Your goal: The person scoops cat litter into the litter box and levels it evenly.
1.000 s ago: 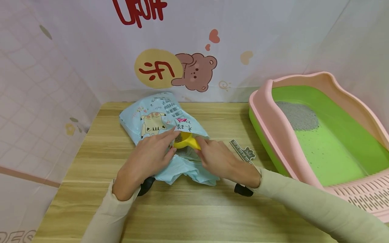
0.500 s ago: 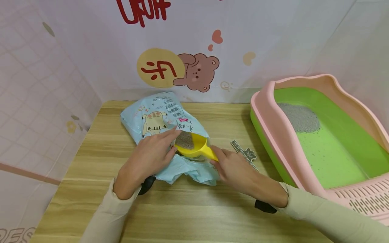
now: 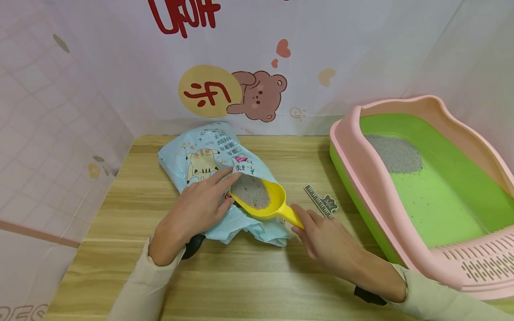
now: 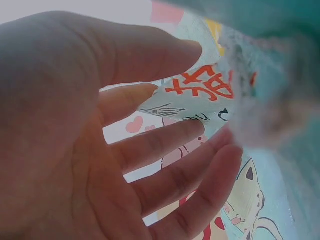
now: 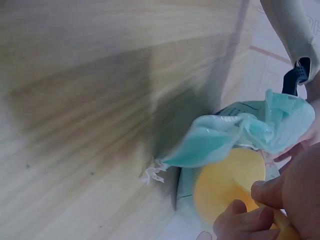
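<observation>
A yellow scoop (image 3: 276,196) heaped with grey cat litter (image 3: 254,191) comes partway out of the mouth of a light blue litter bag (image 3: 201,138) lying on the table. My right hand (image 3: 327,236) grips the scoop's handle, thumb and fingers round it in the right wrist view. At the bag's mouth, my left hand (image 3: 198,207) holds the upper edge, with the flap between thumb and fingers in the left wrist view. The scoop's front end is hidden inside the bag and behind the left fingers.
A pink and green litter box (image 3: 425,200) stands on the right with a heap of grey litter (image 3: 395,154) in its far left corner. Between bag and box lies a dark bag clip (image 3: 321,200). A printed wall sheet (image 3: 305,80) rises behind the table (image 3: 249,285).
My right hand has drawn the scoop toward the right and front, so the litter in its bowl now shows. My left hand has stayed at the bag's mouth.
</observation>
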`<action>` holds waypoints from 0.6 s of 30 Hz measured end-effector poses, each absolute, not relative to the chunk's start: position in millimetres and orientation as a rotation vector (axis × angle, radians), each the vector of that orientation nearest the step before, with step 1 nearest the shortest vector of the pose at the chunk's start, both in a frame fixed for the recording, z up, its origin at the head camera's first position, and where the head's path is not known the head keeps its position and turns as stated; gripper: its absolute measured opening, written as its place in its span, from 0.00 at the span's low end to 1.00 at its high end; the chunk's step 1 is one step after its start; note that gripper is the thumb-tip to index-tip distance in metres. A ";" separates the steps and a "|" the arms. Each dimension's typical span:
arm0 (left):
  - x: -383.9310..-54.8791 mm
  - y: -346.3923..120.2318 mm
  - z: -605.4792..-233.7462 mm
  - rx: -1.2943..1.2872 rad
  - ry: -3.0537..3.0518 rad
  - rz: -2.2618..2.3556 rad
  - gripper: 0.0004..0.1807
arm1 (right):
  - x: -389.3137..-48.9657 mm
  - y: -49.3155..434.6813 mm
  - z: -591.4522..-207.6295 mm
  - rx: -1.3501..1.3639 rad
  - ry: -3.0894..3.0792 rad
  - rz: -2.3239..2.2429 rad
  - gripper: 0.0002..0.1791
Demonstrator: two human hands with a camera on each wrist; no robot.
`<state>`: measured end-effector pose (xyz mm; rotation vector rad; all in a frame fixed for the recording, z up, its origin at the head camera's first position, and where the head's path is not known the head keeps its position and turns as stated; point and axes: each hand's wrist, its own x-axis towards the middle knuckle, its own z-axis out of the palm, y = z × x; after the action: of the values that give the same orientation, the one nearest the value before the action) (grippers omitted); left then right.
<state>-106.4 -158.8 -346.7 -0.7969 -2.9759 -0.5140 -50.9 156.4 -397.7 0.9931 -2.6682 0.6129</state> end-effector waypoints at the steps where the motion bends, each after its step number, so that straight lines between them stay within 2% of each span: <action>1: -106.3 -159.0 -346.9 -0.798 -2.977 -0.514 0.32 | -49.8 156.4 -399.5 0.996 -2.661 0.614 0.29; 9: -105.8 -160.1 -347.6 -0.799 -2.987 -0.520 0.32 | -45.0 157.5 -409.8 0.995 -2.637 0.623 0.31; 18: -106.5 -160.3 -346.6 -0.797 -2.997 -0.508 0.33 | -39.6 165.8 -403.8 0.964 -2.614 0.644 0.32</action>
<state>-106.5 -160.3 -346.6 -0.7965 -2.9974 -0.5084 -39.6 165.8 -403.8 0.9639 -2.6137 0.6437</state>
